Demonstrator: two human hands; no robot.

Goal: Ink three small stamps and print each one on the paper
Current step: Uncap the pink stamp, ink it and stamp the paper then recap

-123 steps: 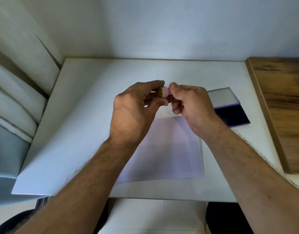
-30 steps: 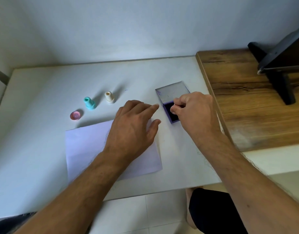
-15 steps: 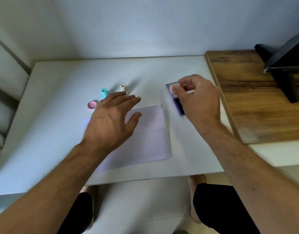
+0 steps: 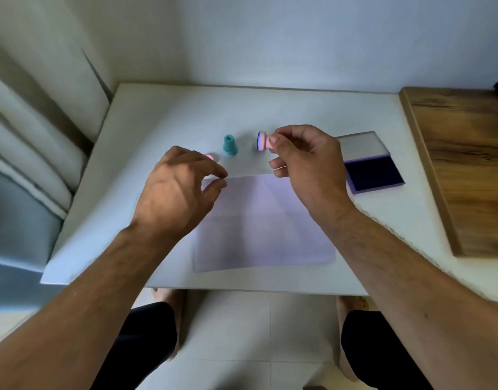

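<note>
Pinching a small pink stamp (image 4: pixel 263 142) between thumb and fingertips, right hand (image 4: pixel 304 167) raised above the far edge of the paper (image 4: pixel 266 229), stamp turned sideways with its face toward the left. Face rimmed in dark blue-violet, so judged freshly inked and not yet printed. Left hand (image 4: pixel 177 192) hovering low over the paper's far left corner, fingers loosely curled and parted, holding nothing; touching the sheet or just above it, cannot tell.

Only the head view on offer. Paper lying near the front edge of the desk (image 4: pixel 146 114), roughly central, with no print visible on its bare part. Ink pad (image 4: pixel 373 171) open toward the right edge of the desk, its lid (image 4: pixel 362 144) folded back on the far side, dark pad exposed.

Progress, as a judgement: first stamp inked, first print about to be made; two more stamps to ink and print afterwards.

Count: one stamp in hand; one teal stamp (image 4: pixel 229 144) standing upright beyond the paper's far edge; one small pink piece (image 4: pixel 210 157) just left of it, half hidden behind the left hand, possibly a cap. Third stamp not visible, perhaps hidden behind the right hand. One sheet, one ink pad, two hands.
</note>
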